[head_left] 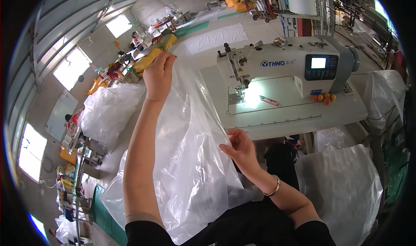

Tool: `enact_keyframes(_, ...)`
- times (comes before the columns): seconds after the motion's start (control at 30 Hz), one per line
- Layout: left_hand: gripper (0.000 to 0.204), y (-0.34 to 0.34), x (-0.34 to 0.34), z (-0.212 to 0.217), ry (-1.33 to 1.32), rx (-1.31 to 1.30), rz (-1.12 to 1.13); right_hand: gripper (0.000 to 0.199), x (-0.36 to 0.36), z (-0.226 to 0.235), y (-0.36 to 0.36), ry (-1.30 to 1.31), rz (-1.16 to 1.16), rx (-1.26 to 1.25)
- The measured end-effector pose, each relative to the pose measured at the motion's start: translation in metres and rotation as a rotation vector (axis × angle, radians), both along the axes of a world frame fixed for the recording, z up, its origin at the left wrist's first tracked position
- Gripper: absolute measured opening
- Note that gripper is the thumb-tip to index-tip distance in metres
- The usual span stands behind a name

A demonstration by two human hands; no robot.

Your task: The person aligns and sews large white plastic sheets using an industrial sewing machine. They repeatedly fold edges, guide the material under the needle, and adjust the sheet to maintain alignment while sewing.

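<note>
A large sheet of clear plastic film (186, 159) hangs in folds in front of me, over my lap. My left hand (158, 75) is raised and pinches its upper edge. Lower down and to the right, my right hand (240, 153) grips the film's right edge between thumb and fingers, with a bangle on that wrist. Just beyond the right hand is the front edge of the sewing machine table (277, 118). On it stands a white sewing machine (281, 66), its lamp lit beside the needle; the film is apart from the needle.
A pink-handled cutter (269, 100) lies by the needle, and several small orange-red fruits (323, 98) sit below the machine's control panel. Bundled clear plastic (110, 111) stands at the left; more plastic sheeting (342, 189) lies at the right. Other people work far left.
</note>
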State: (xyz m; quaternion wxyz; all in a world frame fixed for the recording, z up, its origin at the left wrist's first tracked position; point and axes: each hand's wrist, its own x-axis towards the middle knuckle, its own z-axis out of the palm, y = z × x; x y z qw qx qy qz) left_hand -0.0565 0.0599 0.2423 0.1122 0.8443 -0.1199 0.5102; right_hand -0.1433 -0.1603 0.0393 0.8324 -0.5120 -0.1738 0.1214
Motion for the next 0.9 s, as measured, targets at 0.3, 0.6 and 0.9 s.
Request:
enact_keyframes(0.3,0.011,-0.002,0.000,-0.001,-0.033,0.002,-0.049,0.016,0.016,0.011,-0.014,0.384,0.288,0.225)
enact_keyframes(0.6,0.010,0.002,0.004,-0.011,-0.041,0.011,-0.023,0.013,-0.002,0.017,-0.009,-0.832,-0.499,-0.427)
enact_keyframes(0.9,0.009,0.002,0.001,-0.014,-0.058,-0.001,-0.031,0.012,-0.013,0.020,0.001,-0.770,-0.375,-0.421)
